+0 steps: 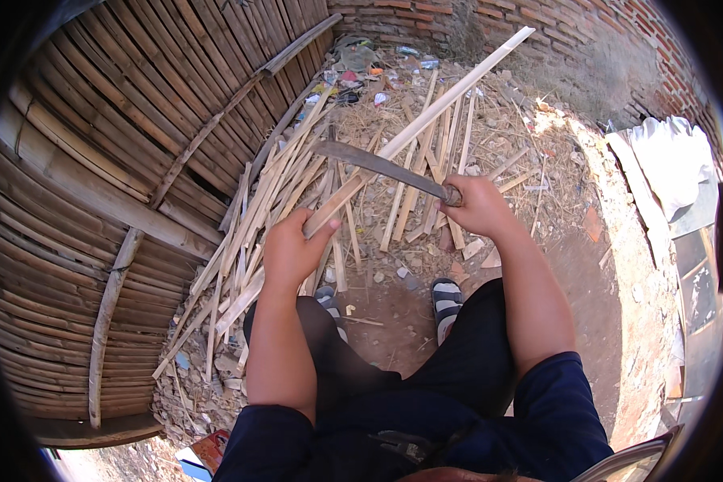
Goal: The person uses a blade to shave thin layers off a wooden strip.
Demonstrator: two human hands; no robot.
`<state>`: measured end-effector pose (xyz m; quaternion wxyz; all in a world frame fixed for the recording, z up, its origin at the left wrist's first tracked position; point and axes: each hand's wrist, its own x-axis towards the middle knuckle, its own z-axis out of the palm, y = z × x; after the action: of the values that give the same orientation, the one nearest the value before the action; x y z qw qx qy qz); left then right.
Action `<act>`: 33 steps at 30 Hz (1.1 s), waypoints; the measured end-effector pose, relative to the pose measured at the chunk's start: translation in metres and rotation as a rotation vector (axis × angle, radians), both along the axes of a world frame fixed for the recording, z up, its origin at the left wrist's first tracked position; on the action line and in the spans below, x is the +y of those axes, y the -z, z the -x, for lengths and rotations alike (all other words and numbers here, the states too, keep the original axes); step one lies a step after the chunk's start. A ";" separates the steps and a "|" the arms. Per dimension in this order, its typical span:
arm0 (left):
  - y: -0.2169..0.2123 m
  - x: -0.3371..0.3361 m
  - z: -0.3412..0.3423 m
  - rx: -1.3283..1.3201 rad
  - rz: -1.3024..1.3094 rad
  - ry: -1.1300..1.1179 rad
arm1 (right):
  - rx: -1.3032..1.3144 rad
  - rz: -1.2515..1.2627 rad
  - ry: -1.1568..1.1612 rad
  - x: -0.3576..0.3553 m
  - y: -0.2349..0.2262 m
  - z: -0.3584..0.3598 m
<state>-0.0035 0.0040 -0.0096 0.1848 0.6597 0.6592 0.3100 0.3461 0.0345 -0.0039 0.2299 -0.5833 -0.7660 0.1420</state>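
My left hand (pixel 291 245) is closed round the near end of a long pale bamboo strip (pixel 434 112). The strip slants away from me, up and to the right, its far end near the brick wall. In my right hand (pixel 475 205) is the handle of a machete (pixel 386 167), gripped in closed fingers. Its dark, broad blade points left and crosses the strip a little beyond my left hand. Whether the edge touches the strip or only lies over it, I cannot tell.
Many split bamboo strips (pixel 277 189) lie heaped on the left, along a bamboo slat wall (pixel 96 136). Litter (pixel 361 76) and shavings cover the ground toward the brick wall (pixel 498 16). A white sack (pixel 673 161) rests at the right. My sandalled feet (pixel 447 304) are below my hands.
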 end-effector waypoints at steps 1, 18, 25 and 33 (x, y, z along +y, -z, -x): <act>0.001 0.000 0.001 0.008 0.002 -0.002 | -0.045 -0.019 -0.066 0.000 0.002 0.007; -0.007 -0.002 0.006 0.076 0.013 0.056 | 0.204 0.019 0.320 0.019 0.014 -0.053; -0.005 -0.005 -0.004 0.149 0.016 0.056 | -0.145 0.105 -0.074 -0.002 -0.009 0.029; -0.007 -0.003 0.006 0.103 0.046 0.042 | 0.211 0.079 0.245 0.017 0.009 -0.050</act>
<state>-0.0093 0.0013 -0.0030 0.1724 0.6841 0.6606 0.2566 0.3957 0.0517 -0.0131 0.3014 -0.6629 -0.6545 0.2034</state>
